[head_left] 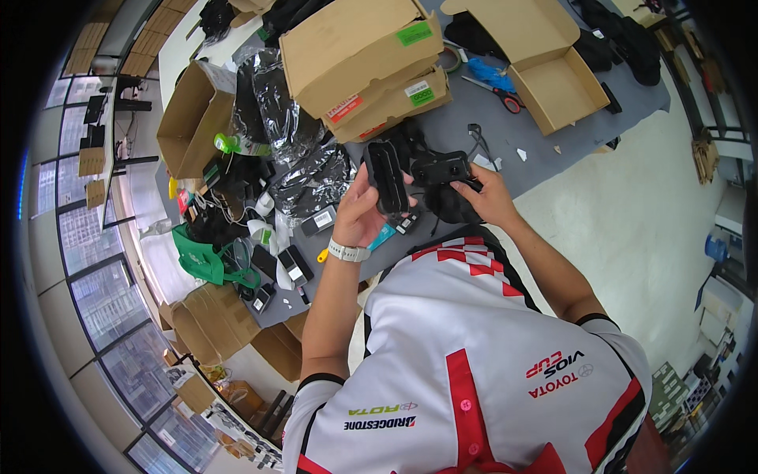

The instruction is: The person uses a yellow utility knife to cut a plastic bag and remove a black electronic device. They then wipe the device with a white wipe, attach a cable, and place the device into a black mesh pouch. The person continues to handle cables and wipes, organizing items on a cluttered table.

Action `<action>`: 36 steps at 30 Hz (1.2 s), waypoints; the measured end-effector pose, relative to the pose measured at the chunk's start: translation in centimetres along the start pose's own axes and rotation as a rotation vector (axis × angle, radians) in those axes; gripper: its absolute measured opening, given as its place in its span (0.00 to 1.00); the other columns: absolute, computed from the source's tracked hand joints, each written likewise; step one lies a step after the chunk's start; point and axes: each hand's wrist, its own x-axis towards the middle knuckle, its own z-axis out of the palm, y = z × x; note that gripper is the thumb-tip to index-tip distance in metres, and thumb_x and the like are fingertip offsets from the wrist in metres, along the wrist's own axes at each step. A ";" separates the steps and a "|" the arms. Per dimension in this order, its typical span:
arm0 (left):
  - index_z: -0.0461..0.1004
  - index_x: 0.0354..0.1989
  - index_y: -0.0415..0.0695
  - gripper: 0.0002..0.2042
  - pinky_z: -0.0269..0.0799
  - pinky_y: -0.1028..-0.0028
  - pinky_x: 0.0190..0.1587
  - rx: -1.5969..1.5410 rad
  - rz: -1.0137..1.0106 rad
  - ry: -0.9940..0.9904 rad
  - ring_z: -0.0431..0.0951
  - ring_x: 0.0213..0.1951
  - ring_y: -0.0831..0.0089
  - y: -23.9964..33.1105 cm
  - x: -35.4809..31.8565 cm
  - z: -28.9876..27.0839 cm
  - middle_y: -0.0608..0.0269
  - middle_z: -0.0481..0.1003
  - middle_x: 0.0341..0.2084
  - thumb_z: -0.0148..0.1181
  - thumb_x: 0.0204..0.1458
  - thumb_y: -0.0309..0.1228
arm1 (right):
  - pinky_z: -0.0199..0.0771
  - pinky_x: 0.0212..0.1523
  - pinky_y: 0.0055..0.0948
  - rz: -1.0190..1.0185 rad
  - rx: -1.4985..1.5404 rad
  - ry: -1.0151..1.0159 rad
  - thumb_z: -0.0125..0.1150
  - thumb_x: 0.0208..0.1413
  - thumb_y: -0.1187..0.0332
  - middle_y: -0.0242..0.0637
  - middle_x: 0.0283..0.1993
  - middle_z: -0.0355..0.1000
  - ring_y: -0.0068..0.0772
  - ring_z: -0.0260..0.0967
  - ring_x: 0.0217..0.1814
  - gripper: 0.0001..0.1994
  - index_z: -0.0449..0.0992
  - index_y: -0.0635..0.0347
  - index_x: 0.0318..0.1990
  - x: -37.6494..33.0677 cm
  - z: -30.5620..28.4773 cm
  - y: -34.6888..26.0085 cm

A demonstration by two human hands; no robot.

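Hands are meeting over the grey worktable (553, 150) in the head view, which is the only view we are reading here. We are seeing the left hand (359, 212) curling closed around a flat black rectangular device (386, 178), holding it upright with its long face turned toward the camera, probably so that face can be looked over. The right hand (483, 197) is gripping a second black device (442, 167), wider and with round openings along its top, and is pinning it down against a dark pouch (454, 207) that is lying on the table edge; holding it low like that seems to be keeping it steady. The two black pieces are sitting just beside each other, the upright one at nine o'clock of the wide one, almost touching.

A white wristband (348, 252) is circling the left wrist. At twelve o'clock of the hands, two closed cardboard boxes (363, 67) are stacking one on the other, and an open cardboard box (553, 79) is lying at one o'clock. Between them, red-handled scissors (505, 96) are resting near a blue scrap. At ten o'clock, crinkled silver-black bags (304, 158) are spreading out, likely emptied wrapping, and a green cloth bag (201, 259) is slumping at eight o'clock near small black parts.
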 end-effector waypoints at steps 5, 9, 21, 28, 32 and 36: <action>0.37 0.81 0.44 0.52 0.85 0.58 0.40 -0.215 0.042 -0.188 0.85 0.47 0.44 0.2 -1.2 -0.2 0.35 0.70 0.61 0.70 0.59 0.43 | 0.76 0.47 0.32 -0.016 -0.087 -0.045 0.69 0.61 0.71 0.44 0.40 0.82 0.36 0.80 0.41 0.12 0.80 0.64 0.50 -0.1 0.6 1.2; 0.31 0.82 0.46 0.55 0.86 0.60 0.37 -0.254 0.037 -0.227 0.85 0.46 0.44 0.1 -1.6 -0.7 0.35 0.68 0.63 0.71 0.59 0.43 | 0.76 0.46 0.33 -0.040 -0.100 -0.040 0.69 0.61 0.71 0.44 0.40 0.82 0.40 0.80 0.40 0.12 0.80 0.64 0.49 -0.5 0.9 0.3; 0.66 0.64 0.45 0.23 0.87 0.58 0.41 0.063 -0.171 0.421 0.85 0.39 0.55 -1.5 -2.3 -0.1 0.52 0.77 0.45 0.64 0.65 0.38 | 0.75 0.54 0.37 -0.189 -0.109 0.158 0.66 0.56 0.77 0.43 0.49 0.79 0.50 0.78 0.51 0.16 0.80 0.62 0.53 -1.6 1.8 0.0; 0.71 0.55 0.44 0.14 0.83 0.62 0.46 0.161 -0.274 0.407 0.84 0.45 0.62 -2.7 -0.8 3.1 0.55 0.79 0.49 0.58 0.70 0.40 | 0.72 0.63 0.38 -0.355 -0.277 0.139 0.65 0.45 0.82 0.38 0.59 0.76 0.46 0.71 0.58 0.36 0.77 0.50 0.67 -3.1 3.3 -0.4; 0.70 0.54 0.41 0.19 0.81 0.66 0.46 0.163 -0.286 0.440 0.83 0.44 0.66 -3.7 -0.4 2.7 0.56 0.80 0.46 0.63 0.68 0.44 | 0.71 0.63 0.37 -0.370 -0.336 0.086 0.66 0.45 0.81 0.38 0.60 0.76 0.47 0.70 0.58 0.37 0.76 0.51 0.68 -3.8 3.5 0.3; 0.72 0.48 0.42 0.16 0.80 0.65 0.49 0.149 -0.286 0.497 0.82 0.46 0.66 -4.8 -0.6 2.3 0.58 0.80 0.46 0.62 0.68 0.44 | 0.69 0.65 0.40 -0.397 -0.235 0.021 0.71 0.46 0.75 0.40 0.62 0.75 0.49 0.70 0.61 0.36 0.74 0.55 0.68 -3.7 3.2 -0.1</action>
